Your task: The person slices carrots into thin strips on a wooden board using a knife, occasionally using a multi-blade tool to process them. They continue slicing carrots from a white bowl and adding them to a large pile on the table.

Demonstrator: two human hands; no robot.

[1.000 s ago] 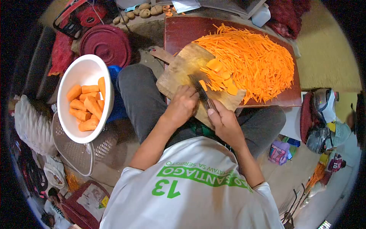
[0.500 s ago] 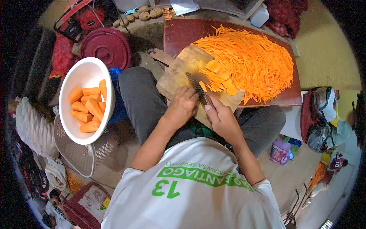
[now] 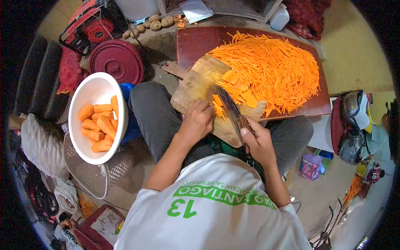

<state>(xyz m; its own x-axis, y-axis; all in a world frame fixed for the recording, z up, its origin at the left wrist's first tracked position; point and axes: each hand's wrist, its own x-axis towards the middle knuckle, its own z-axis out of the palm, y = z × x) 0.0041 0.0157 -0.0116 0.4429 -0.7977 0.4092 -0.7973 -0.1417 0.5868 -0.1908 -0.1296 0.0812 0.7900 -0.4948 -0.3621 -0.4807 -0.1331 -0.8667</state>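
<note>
My right hand (image 3: 259,141) is wrapped round the handle of a knife (image 3: 228,104), whose blade lies over the wooden cutting board (image 3: 187,93). Beside the blade are a few cut carrot strips (image 3: 218,109). My left hand (image 3: 198,121) rests at the board's left part, near those strips, its fingers bent together; whatever they hold is hidden. Carrot slices (image 3: 231,77) lie on the board right of the blade. Behind them a big heap of carrot strips (image 3: 275,66) covers much of the red tabletop (image 3: 193,37).
A white bowl (image 3: 77,137) of peeled carrot pieces stands at the left, over a perforated basket (image 3: 79,173). Behind it is a dark red round lid (image 3: 116,62). Potatoes (image 3: 155,25) lie at the back; a white container (image 3: 279,17) stands behind the tabletop.
The knife and my right hand have moved right and toward me, away from my left hand. Cut strips now show between the blade and my left fingers. The view has shifted slightly.
</note>
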